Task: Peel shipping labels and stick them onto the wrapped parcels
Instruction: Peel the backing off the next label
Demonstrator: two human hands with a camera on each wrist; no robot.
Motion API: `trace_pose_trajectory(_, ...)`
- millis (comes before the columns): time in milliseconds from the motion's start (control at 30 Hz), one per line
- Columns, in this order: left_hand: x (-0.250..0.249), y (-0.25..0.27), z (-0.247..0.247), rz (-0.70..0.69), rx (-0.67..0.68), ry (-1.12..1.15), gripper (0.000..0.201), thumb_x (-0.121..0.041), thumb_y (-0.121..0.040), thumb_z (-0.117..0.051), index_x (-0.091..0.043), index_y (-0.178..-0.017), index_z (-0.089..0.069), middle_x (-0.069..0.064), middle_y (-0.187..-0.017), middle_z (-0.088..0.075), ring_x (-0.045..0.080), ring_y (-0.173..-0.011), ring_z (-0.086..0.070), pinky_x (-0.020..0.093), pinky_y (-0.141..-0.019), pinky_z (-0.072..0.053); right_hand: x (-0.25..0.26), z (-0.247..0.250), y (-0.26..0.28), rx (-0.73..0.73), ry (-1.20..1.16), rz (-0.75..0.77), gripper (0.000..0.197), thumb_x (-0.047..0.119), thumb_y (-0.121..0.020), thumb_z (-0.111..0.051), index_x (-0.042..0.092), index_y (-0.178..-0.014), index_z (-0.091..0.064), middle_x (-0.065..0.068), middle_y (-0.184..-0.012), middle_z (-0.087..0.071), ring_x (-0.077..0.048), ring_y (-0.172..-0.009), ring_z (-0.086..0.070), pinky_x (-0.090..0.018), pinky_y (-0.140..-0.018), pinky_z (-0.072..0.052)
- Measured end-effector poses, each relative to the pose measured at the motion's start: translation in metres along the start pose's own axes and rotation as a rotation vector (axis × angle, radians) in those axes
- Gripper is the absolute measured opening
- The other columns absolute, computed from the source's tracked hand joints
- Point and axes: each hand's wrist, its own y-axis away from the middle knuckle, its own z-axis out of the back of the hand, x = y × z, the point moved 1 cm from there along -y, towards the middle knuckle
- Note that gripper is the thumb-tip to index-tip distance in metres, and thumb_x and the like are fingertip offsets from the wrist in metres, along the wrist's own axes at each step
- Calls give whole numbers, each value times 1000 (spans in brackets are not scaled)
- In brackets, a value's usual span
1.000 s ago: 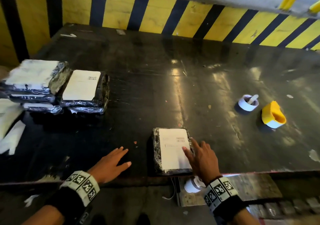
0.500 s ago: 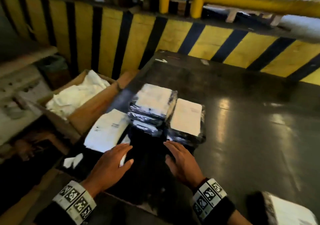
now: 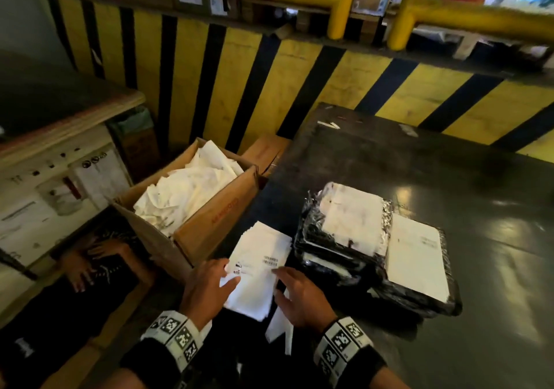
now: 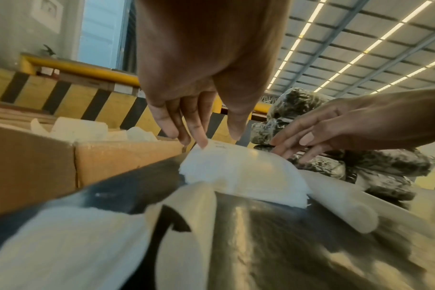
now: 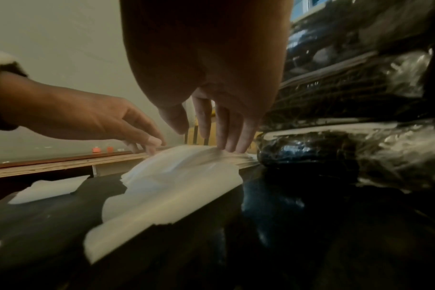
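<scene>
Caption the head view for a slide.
Both hands, left and right, reach onto the label stack beside wrapped parcels and a paper-filled box.

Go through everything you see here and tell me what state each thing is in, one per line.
Stack of white shipping labels: flat on the black table, both hands' fingers on it.
Left hand: open, fingers touching the stack.
Right hand: open, fingers touching the stack.
Black plastic-wrapped parcels: stacked, top ones labelled.
Brown cardboard box: open, full of crumpled white paper.
</scene>
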Motion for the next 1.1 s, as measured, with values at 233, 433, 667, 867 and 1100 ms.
trace_pose_trajectory(233,18,-29,-6,135,-47,176,31,-30,-72,-79,-19,-83,-53,-1,-76,-55,20,-74,-56,34,-67,-45,0,-11,-9,4,7,-41,46,27,-93,-44,20,-139,-40,-2,-145,-40,-21,-132,-39,-29,-104,-35)
trace_pose_trajectory(433,30,-48,-12,104,19,414,26,-9,-71,-79,-10,-68,-53,3,-61,-51,19,-60,-47,32,-60,-42,-1,-10,-8,-16,5,-59,46,27,-94,-44,19,-139,-41,-1,-146,-39,-19,-133,-38,-27,-107,-31)
trace_pose_trajectory(667,34,-61,-3,51,127,481,22,2,-79,-69,-7,-68,-53,6,-65,-54,14,-63,-48,9,-56,-40,1,-2,-8,-63,-44,-16,40,23,-92,-47,12,-131,-50,-5,-137,-49,-21,-127,-43,-25,-101,-34)
trace_pose_trajectory(867,27,-63,17,46,120,560,15,0,-80,-68,-6,-70,-59,10,-69,-62,17,-66,-54,10,-55,-43,-4,3,-12,-194,-107,29,51,41,-84,-39,11,-118,-63,-6,-122,-59,-19,-117,-51,-14,-94,-32)
trace_pose_trajectory(1100,-24,-50,67,-58,75,778,6,0,-80,-66,-1,-76,-63,-3,-65,-72,3,-63,-65,12,-57,-50,16,27,-12,-377,-384,-7,37,43,-86,-48,13,-94,-70,11,-88,-66,-3,-81,-62,-22,-70,-48)
